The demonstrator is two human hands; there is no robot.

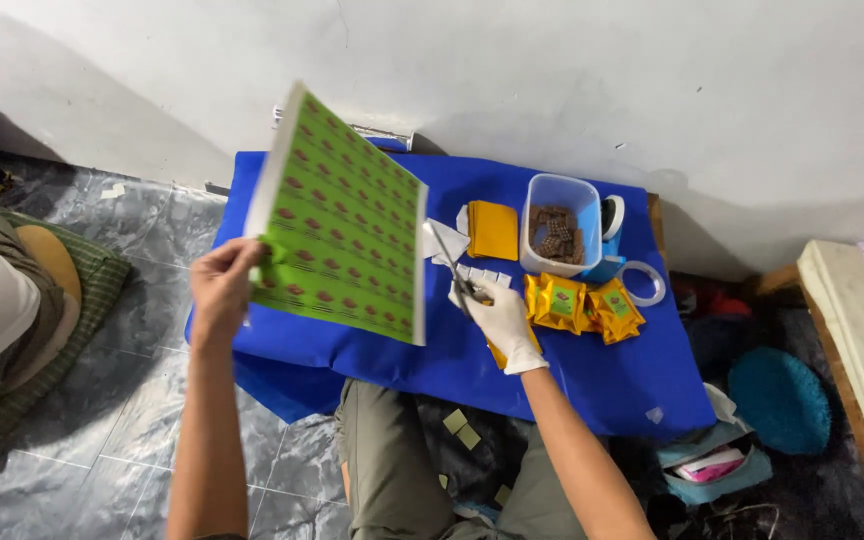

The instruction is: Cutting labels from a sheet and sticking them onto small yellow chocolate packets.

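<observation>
Home floor: tiles [102,440], mattress [857,330]

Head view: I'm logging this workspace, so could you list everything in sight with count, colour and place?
Green printed label sheet: one, green with small brown marks, held up at left.
Metal scissors: one, silver, in gloved hand.
Blue cloth-covered table: one, blue, centre.
Clear plastic tub of brown pieces: one, table's far side.
Yellow foil packets: several, yellow, right of gloved hand.
Yellow flat pouch: one, beside tub.
Tape roll: one, whitish, table's right.
Teal round cushion: one, floor right.
Left hand: bare, gripping sheet.
Right hand: white glove, holding scissors.
</observation>
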